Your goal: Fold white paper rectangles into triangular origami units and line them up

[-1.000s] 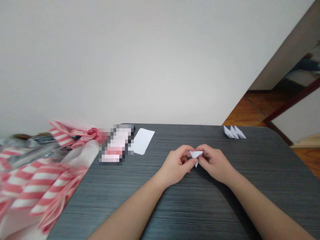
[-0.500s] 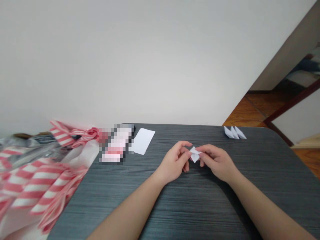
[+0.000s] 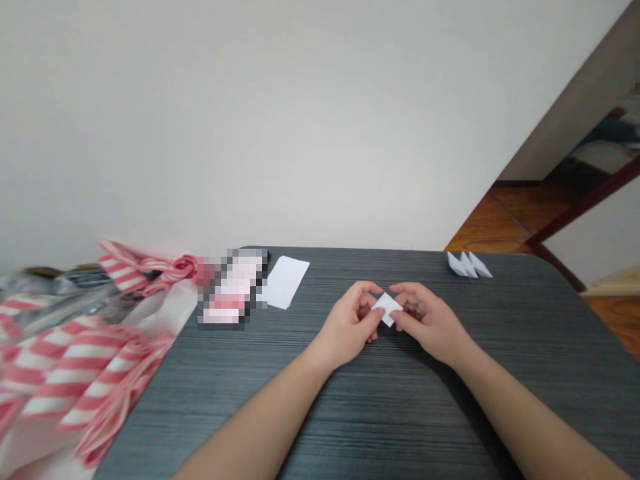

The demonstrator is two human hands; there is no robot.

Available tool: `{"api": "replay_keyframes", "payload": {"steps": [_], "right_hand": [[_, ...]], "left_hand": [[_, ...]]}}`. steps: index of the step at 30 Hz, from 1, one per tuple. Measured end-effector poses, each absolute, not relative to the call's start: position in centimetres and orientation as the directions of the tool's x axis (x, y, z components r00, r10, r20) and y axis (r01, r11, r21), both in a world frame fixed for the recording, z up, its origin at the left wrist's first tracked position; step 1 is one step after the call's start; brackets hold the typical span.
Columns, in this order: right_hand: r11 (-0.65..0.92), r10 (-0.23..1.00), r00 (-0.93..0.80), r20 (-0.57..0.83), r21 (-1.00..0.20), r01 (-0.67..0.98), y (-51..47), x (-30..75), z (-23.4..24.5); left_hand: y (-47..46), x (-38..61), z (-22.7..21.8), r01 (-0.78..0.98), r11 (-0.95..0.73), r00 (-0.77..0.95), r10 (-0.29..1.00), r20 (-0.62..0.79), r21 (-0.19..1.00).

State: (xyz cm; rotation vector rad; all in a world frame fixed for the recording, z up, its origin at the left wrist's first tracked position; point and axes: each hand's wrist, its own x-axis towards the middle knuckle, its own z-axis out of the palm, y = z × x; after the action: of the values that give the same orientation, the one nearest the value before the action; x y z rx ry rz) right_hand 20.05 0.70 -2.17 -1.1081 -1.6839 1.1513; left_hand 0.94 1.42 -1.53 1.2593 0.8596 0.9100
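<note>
A small folded piece of white paper (image 3: 387, 309) is held between both hands over the middle of the dark grey table (image 3: 350, 413). My left hand (image 3: 350, 327) pinches its left side with thumb and fingers. My right hand (image 3: 425, 322) pinches its right side, fingertips meeting those of the left. The paper shows a roughly diamond-shaped face turned up toward me. Both forearms rest low over the table top.
A flat white paper rectangle (image 3: 285, 281) lies at the back of the table beside a blurred pink and white object (image 3: 233, 288). Three folded white paper pieces (image 3: 469, 265) sit at the far right edge. Red and white striped bags (image 3: 75, 360) pile up left.
Both hands have turned the folded paper between the fingertips: a flat triangle a second ago, now a diamond-shaped face. The hands stayed in the same spot.
</note>
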Motion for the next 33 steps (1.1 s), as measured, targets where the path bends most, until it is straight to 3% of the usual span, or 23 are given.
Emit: {"api": "replay_keyframes", "payload": {"steps": [2,6,16,20,33], "right_hand": [[0.134,0.945,-0.32,0.06,-0.968,0.214,0.7,19.9,-2.0],[0.093,0.932,-0.358,-0.053,-0.921,0.379,0.6,19.8,-1.2],[0.246,0.903,-0.429,0.011,-0.833,0.496,0.5,19.7,-0.4],[0.211,0.898,-0.438,-0.037,-0.838,0.504,0.5,19.6,-0.1],[0.182,0.891,-0.449,-0.071,-0.85,0.495,0.3,19.8,0.4]], "left_hand": [[1.3,0.9,-1.5,-0.084,0.062,0.39,0.921,-0.024,0.995],[1.2,0.8,-1.5,-0.041,0.013,0.383,0.924,0.003,0.999],[1.4,0.8,-1.3,0.162,-0.071,0.405,0.914,-0.001,0.984],[1.2,0.7,-1.0,0.239,-0.097,0.4,0.917,-0.006,0.966],[1.1,0.6,-1.1,0.206,-0.085,0.399,0.917,-0.004,0.975]]}}
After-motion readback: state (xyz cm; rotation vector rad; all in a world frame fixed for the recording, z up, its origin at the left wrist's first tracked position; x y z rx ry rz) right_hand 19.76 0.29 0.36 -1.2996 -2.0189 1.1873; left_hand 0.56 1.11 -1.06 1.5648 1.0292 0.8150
